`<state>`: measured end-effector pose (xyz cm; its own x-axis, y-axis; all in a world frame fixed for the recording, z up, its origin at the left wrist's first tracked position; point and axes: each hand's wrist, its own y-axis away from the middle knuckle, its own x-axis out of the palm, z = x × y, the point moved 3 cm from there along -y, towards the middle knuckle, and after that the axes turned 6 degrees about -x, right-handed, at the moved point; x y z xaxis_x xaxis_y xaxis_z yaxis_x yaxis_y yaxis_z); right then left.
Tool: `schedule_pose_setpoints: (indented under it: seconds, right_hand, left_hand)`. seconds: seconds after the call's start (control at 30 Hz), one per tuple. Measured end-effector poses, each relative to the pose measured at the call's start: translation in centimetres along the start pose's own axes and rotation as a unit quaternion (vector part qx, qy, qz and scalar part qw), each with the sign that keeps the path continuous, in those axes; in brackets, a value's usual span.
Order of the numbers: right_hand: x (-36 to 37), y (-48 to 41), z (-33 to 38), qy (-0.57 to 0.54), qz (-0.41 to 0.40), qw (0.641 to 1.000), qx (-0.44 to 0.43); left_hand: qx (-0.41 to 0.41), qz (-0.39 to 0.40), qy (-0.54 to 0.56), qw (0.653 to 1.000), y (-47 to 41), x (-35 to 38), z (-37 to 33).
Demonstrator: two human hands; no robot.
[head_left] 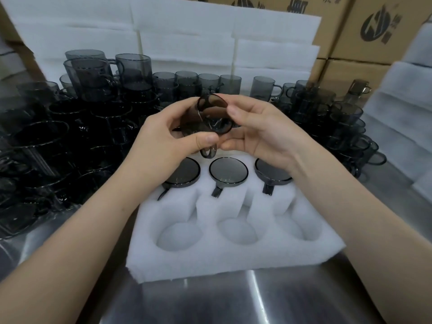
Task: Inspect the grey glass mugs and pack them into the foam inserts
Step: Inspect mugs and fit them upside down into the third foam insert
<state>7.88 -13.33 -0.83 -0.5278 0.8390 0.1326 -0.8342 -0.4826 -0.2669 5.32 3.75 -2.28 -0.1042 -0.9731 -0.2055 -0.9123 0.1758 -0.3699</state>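
a packing warehouse: stacked cartons, foam sheets, massed mugs.

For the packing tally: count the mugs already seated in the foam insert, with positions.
3, in the far row: left mug, middle mug, right mug. Near row holds none; held mug not counted.

packed mug | half hidden under right hand | carton logo cut at top

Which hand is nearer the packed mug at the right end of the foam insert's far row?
Right. The right hand is just above the right-end mug, wrist overlapping it; the left hand sits further left, above the left-end mug. Both grip the held mug.
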Motion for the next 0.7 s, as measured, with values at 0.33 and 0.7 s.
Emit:
schedule_pose_setpoints:
  seconds: [0.33,0.7]
  right_hand:
    - [0.5,0.0,-0.4,0.070,-0.001,0.998,-0.010]
    - [1.2,0.2,0.3,0.224,-0.081,0.970,-0.055]
  left_hand:
    - [-0.034,-0.027,-0.018,0.999,0.1,0.0,0.1]
    - [0.022,-0.042,-0.138,0.989,0.6,0.4,-0.7]
